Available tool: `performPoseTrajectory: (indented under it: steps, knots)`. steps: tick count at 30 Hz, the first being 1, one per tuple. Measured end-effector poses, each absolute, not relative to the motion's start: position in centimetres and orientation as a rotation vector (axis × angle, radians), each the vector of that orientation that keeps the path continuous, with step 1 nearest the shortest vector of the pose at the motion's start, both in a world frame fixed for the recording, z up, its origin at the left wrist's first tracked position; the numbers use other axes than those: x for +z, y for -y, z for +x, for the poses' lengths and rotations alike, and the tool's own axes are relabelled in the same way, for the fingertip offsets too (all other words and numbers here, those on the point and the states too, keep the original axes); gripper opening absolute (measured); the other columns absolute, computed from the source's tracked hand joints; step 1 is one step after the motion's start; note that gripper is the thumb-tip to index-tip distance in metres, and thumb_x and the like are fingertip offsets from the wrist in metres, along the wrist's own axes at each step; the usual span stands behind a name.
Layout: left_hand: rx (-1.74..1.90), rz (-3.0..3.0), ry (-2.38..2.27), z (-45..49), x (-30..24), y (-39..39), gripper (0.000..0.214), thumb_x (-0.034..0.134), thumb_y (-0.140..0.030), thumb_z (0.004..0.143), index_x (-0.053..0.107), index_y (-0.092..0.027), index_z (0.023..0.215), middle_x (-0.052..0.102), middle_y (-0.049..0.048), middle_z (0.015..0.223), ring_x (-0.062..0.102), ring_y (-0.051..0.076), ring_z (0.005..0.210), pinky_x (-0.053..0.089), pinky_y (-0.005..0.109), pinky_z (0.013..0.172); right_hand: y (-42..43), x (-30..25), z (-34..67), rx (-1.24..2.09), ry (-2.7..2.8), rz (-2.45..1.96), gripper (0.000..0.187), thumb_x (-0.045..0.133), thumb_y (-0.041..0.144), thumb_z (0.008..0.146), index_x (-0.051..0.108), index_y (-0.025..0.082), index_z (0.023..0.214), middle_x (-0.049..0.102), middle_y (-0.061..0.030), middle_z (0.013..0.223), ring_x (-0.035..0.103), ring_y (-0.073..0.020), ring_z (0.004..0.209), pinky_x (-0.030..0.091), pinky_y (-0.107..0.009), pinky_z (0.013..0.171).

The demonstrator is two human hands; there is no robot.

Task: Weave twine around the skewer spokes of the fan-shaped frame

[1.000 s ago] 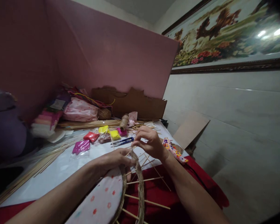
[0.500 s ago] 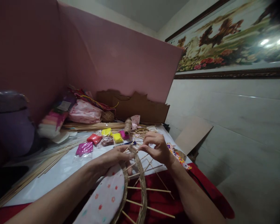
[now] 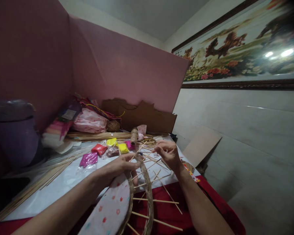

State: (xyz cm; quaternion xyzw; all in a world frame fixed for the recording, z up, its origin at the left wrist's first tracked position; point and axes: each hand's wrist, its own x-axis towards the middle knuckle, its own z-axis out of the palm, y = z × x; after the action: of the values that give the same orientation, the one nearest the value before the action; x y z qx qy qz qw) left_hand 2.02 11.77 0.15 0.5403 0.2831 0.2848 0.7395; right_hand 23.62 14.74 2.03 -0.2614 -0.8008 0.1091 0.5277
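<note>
My left hand (image 3: 122, 165) grips the upper end of a curved piece of wickerwork, its thumb on top of the braided twine band (image 3: 149, 195). Thin wooden sticks (image 3: 168, 224) run through the band like spokes and stick out on the right. Along the inner edge lies white fabric (image 3: 110, 209) with small red flower prints. My right hand (image 3: 168, 153) is to the right of the band's top, thumb and fingers pinched together near a stick's tip. Whatever is in that pinch is too small to make out.
Small packets of coloured clay (image 3: 88, 159) lie on the white sheet (image 3: 56, 189). Behind them stand a twine spool (image 3: 134, 136) and a twine ball (image 3: 113, 126). Long sticks (image 3: 51, 171) lie at left, near a purple bin (image 3: 13, 140). Torn cardboard (image 3: 142, 116) leans at the back.
My right hand has moved right, away from the band's top, with its fingers still pinched. My left hand keeps its hold on the wickerwork. The view has tilted slightly upward.
</note>
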Motion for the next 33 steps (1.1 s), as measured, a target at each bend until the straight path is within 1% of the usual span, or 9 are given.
performPoseTrajectory:
  steps: [4,8,11,15,22,25,29,31,33]
  knots:
    - [0.645,1.198,-0.681,2.1,0.9,-11.3,0.038,0.062,-0.031,0.076,0.049,-0.017,0.108,0.060,0.0012,0.045,0.054,0.013,0.038,0.040,0.018,0.040,-15.4,1.8,24.0,0.429,1.767,-0.737,0.041,0.058,0.051,0.079,0.066,0.015,0.060,0.051,-0.0010,0.053,0.046,-0.0134,0.055,0.034,-0.027,0.055]
    - [0.600,1.207,-0.672,2.1,1.2,-11.1,0.041,0.061,-0.031,0.077,0.048,-0.016,0.113,0.061,0.0027,0.047,0.054,0.013,0.037,0.038,0.018,0.039,-16.6,1.4,24.6,0.584,1.670,-0.813,0.041,0.060,0.054,0.076,0.064,0.015,0.062,0.050,0.0000,0.055,0.044,-0.0124,0.056,0.033,-0.026,0.055]
    - [0.603,1.196,-0.658,2.1,1.4,-11.0,0.046,0.061,-0.030,0.077,0.046,-0.017,0.118,0.061,0.0019,0.047,0.055,0.014,0.039,0.039,0.019,0.040,-17.4,1.2,24.9,0.676,1.654,-0.847,0.037,0.063,0.051,0.073,0.061,0.015,0.062,0.047,0.0019,0.055,0.041,-0.0105,0.054,0.031,-0.024,0.052]
    - [0.627,1.205,-0.621,2.0,1.6,-10.8,0.052,0.062,-0.031,0.076,0.045,-0.017,0.123,0.061,0.0017,0.047,0.057,0.015,0.040,0.039,0.019,0.040,-17.6,1.0,24.9,0.853,1.702,-0.880,0.035,0.071,0.046,0.065,0.056,0.015,0.058,0.045,0.0040,0.055,0.037,-0.0081,0.052,0.028,-0.022,0.050]
    - [0.667,1.250,-0.571,1.8,0.7,-11.2,0.048,0.063,-0.030,0.076,0.049,-0.016,0.119,0.064,0.0029,0.051,0.059,0.015,0.044,0.040,0.020,0.042,-17.1,0.2,24.6,1.219,1.888,-0.897,0.025,0.076,0.033,0.060,0.061,0.013,0.058,0.052,0.0032,0.056,0.041,-0.0072,0.052,0.031,-0.022,0.052]
    - [0.680,1.250,-0.524,1.9,0.1,-11.6,0.048,0.066,-0.029,0.074,0.049,-0.018,0.117,0.065,0.0024,0.055,0.060,0.015,0.047,0.041,0.020,0.044,-17.0,0.2,24.7,1.329,1.952,-0.900,0.024,0.077,0.032,0.060,0.062,0.012,0.058,0.053,0.0028,0.056,0.041,-0.0069,0.052,0.029,-0.021,0.051]
    - [0.722,1.232,-0.490,2.1,-0.3,-11.8,0.041,0.068,-0.029,0.072,0.052,-0.016,0.108,0.066,0.0029,0.057,0.060,0.014,0.047,0.039,0.018,0.041,-16.9,0.1,24.7,1.414,2.005,-0.909,0.025,0.077,0.033,0.059,0.063,0.012,0.058,0.051,0.0043,0.054,0.038,-0.0060,0.050,0.027,-0.021,0.049]
    - [0.734,1.239,-0.476,2.3,-0.3,-11.7,0.044,0.070,-0.030,0.071,0.050,-0.016,0.107,0.066,0.0038,0.058,0.061,0.015,0.047,0.038,0.018,0.040,-16.9,0.0,24.5,1.461,2.035,-0.912,0.025,0.078,0.032,0.058,0.063,0.012,0.058,0.050,0.0053,0.052,0.037,-0.0057,0.049,0.026,-0.021,0.049]
    - [0.746,1.253,-0.477,2.4,-0.3,-11.6,0.051,0.070,-0.030,0.070,0.046,-0.017,0.113,0.067,0.0039,0.060,0.061,0.015,0.046,0.038,0.019,0.040,-16.9,-0.2,24.3,1.508,2.068,-0.912,0.025,0.078,0.033,0.059,0.063,0.012,0.059,0.050,0.0054,0.051,0.038,-0.0058,0.049,0.027,-0.021,0.050]
